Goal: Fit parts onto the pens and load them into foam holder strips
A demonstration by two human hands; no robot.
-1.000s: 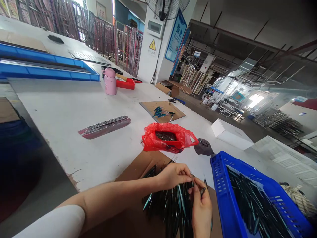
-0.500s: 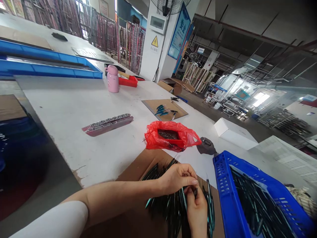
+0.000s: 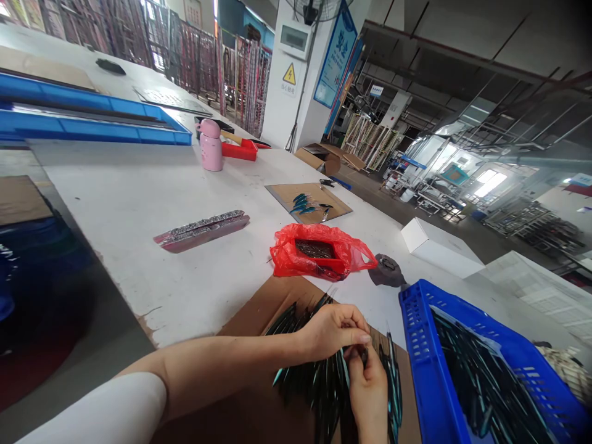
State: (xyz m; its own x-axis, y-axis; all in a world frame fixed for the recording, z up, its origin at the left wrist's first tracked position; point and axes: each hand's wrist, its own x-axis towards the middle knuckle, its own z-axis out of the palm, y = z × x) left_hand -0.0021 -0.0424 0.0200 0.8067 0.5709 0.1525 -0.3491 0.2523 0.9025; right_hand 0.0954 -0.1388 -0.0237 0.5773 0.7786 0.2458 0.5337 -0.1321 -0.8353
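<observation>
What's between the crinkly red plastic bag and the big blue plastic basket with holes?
A dark grey, flattish lump lies on the white table between the red bag and blue basket, as the head view shows.

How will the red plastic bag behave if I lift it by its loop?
The red plastic bag looks thin and crumpled, so it would probably sag and fold. The red box inside seems stiffer and may tilt, because the loop is at one side. The thin dark pieces lie in its open top, so some might slide out.
</observation>
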